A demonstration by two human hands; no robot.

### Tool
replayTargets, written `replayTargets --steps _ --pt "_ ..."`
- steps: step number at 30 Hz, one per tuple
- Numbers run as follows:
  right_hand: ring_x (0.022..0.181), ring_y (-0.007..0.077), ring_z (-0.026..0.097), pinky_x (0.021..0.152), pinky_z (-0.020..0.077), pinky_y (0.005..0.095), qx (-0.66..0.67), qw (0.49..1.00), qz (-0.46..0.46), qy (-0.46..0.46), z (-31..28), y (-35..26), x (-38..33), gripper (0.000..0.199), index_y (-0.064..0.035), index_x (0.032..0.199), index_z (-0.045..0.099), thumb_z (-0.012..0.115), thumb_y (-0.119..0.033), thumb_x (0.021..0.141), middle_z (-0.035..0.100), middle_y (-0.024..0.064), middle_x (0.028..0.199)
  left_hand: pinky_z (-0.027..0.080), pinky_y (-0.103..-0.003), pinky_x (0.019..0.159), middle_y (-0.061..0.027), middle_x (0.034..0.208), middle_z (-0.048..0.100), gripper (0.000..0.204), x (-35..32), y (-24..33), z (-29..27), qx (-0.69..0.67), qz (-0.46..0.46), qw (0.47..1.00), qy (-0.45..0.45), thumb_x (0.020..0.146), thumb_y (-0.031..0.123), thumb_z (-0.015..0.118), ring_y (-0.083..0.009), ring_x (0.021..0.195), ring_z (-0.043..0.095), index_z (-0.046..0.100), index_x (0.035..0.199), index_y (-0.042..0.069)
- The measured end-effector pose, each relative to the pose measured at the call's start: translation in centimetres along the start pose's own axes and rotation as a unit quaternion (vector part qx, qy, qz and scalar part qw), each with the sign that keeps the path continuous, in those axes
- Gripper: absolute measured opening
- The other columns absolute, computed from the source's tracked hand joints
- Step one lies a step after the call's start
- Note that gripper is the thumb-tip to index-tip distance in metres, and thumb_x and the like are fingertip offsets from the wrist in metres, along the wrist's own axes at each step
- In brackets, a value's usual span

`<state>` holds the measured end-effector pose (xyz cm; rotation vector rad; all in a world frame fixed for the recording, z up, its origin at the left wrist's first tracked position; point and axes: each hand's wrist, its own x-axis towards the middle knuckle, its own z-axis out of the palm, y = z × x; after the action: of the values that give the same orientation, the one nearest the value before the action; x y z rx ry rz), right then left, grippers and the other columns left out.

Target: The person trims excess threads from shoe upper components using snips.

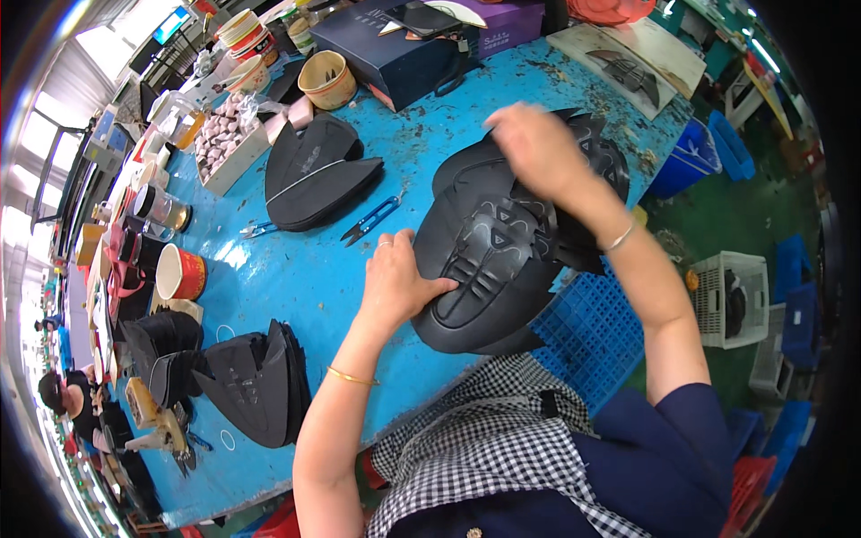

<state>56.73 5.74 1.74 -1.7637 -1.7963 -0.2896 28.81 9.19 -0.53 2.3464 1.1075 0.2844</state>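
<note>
Black shoe uppers point(489, 269) lie overlapping in a pile at the table's right side, the front one with raised glossy patterning. My left hand point(395, 280) grips the left edge of this front upper, its thumb lying across the surface. Over the far part of the pile is my right hand point(543, 152), smeared by motion, so whether its fingers hold anything is unclear. Left of the pile lie blue-handled thread snips point(375, 220). Beyond them sits a tied bundle of flat black shoe pieces point(318, 179).
More black piece stacks point(256, 386) stand at the table's near left. A paper tub point(181, 272), a glass jar point(163, 208) and a box of small pale pieces point(231, 139) line the left side. A dark box point(395, 49) stands at the back. A blue crate point(592, 336) is below the right edge.
</note>
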Motion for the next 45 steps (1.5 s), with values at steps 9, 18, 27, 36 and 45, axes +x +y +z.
replayTargets --steps 9,18,27,36,45 --pt "0.130 0.0391 0.048 0.102 0.0413 0.0564 -0.102 0.908 0.378 -0.151 -0.3 12.4 -1.9 0.064 -0.0116 0.116 0.066 0.051 -0.069 0.091 0.055 0.0155 0.133 0.048 -0.042 0.097 -0.0242 0.121 0.062 0.080 0.4 -0.1 0.6 -0.118 0.019 0.987 -0.108 0.064 0.021 0.090 -0.0364 0.113 0.060 0.053 0.129 -0.005" --pt "0.113 0.0330 0.056 0.095 0.0453 0.0452 -0.079 0.938 0.313 -0.126 0.3 10.9 -2.2 0.051 -0.0115 0.106 0.066 0.058 -0.060 0.091 0.057 0.0125 0.115 0.043 -0.038 0.109 -0.0145 0.137 0.058 0.094 -4.8 -4.1 -2.2 -0.530 -0.069 0.831 -0.156 0.067 0.002 0.085 -0.0257 0.125 0.056 0.039 0.149 0.000" --pt "0.110 0.0355 0.059 0.092 0.0488 0.0474 -0.042 0.957 0.239 -0.157 0.8 3.4 -3.2 0.049 -0.0109 0.107 0.065 0.067 -0.056 0.087 0.060 0.0138 0.114 0.042 -0.035 0.109 -0.0172 0.137 0.058 0.100 -13.1 -5.6 -5.1 -0.286 -0.108 0.943 -0.130 0.067 0.008 0.086 -0.0251 0.126 0.056 0.034 0.152 0.001" --pt "0.108 0.0335 0.058 0.089 0.0483 0.0486 0.031 0.972 0.145 -0.180 3.8 -6.6 -4.2 0.038 -0.0121 0.105 0.066 0.071 -0.042 0.081 0.059 0.0118 0.113 0.051 -0.032 0.094 -0.0090 0.117 0.067 0.058 -22.7 -7.9 -4.6 -0.468 -0.229 0.853 -0.043 0.073 -0.006 0.079 -0.0174 0.103 0.063 0.056 0.127 -0.006" --pt "0.108 0.0306 0.058 0.090 0.0476 0.0442 0.039 0.969 0.162 -0.182 4.2 -6.6 -4.3 0.038 -0.0102 0.105 0.064 0.066 -0.045 0.090 0.058 0.0098 0.109 0.053 -0.028 0.078 -0.0057 0.095 0.072 0.040 -22.4 -7.1 -4.6 -0.468 -0.190 0.860 -0.071 0.066 -0.001 0.088 -0.0116 0.085 0.063 0.068 0.101 -0.005"
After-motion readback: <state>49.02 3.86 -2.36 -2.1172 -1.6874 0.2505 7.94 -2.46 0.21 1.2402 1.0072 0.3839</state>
